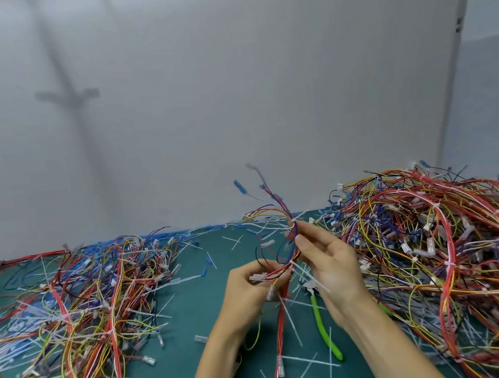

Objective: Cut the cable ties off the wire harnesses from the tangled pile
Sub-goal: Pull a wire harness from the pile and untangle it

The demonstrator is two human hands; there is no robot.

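Harness (pixel 281 270) held clear of the bench (pixel 193 304), long axis rising from the left hand (pixel 250 285) to the right hand (pixel 328 260), loose ends fanning above. Left fingers (pixel 253 270) curl round its lower connector end; right fingers (pixel 302 242) pinch the bundle higher up. White cable tie (pixel 292 261) girds the harness between the two grips, tail slanting toward the right palm. Green-handled cutters (pixel 320 320) lie ungripped just below the harness, nearer the right hand. Tangled pile (pixel 435 245) lies right of the harness.
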